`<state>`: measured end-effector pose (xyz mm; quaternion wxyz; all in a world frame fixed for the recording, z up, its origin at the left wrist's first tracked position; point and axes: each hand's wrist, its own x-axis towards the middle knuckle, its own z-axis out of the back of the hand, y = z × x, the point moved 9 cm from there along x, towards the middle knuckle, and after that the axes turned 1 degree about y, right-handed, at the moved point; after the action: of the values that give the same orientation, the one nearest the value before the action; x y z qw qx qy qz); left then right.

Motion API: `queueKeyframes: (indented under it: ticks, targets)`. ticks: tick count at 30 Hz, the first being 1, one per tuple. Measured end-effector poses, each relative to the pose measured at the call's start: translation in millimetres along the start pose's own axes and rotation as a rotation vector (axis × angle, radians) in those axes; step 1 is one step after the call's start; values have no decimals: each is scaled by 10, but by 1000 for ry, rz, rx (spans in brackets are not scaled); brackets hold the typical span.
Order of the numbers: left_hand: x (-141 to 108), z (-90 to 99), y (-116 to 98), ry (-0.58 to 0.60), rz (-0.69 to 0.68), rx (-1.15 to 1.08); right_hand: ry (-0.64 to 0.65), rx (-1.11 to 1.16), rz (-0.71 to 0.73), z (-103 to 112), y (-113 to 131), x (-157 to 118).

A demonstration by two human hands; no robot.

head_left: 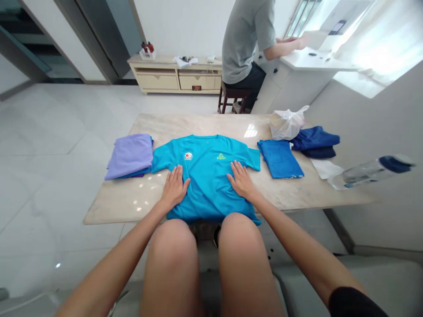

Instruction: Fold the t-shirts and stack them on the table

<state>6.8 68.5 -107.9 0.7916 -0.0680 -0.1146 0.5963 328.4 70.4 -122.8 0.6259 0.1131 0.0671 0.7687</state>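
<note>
A turquoise T-shirt [206, 176] lies spread out on the marble-look table [115, 202], collar at the far side, its lower edge by my knees. My left hand [175, 187] rests flat on the shirt's left side, fingers spread. On the right side of the shirt lies my right hand [242, 179], also flat with fingers apart. A folded stack with a lilac cloth [130, 154] on top sits left of the shirt, touching or nearly touching the left sleeve. To the right is a folded blue garment [280, 158].
Dark blue clothing [315, 140], a white plastic bag [288, 124] and a clear bottle [370, 171] with a blue lid stand or lie at the table's right. Beyond it, a person [244, 44] sits on a stool beside a white counter [310, 61]. A low cabinet [158, 81] stands behind.
</note>
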Motion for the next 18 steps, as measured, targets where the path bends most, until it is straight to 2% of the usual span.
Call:
queueKeyframes:
  ticks: [4, 7, 10, 13, 15, 18]
  targets:
    - [-55, 192, 136, 81, 81, 102, 80, -49, 20, 233, -286, -105]
    - [-223, 227, 54, 43, 70, 142, 7, -110, 6, 371, -166, -244]
    - [-500, 45, -82, 36, 40, 109, -46, -79, 0, 214, 147, -494]
    - [-642, -52, -112, -6, 55, 96, -58, -46, -65, -32, 302, -665]
    - [-568, -36, -116, -19, 33, 100, -72, -39, -73, -101, 316, -646]
    - [-226, 8, -62, 9, 31, 107, -63, -37, -72, -97, 217, -390]
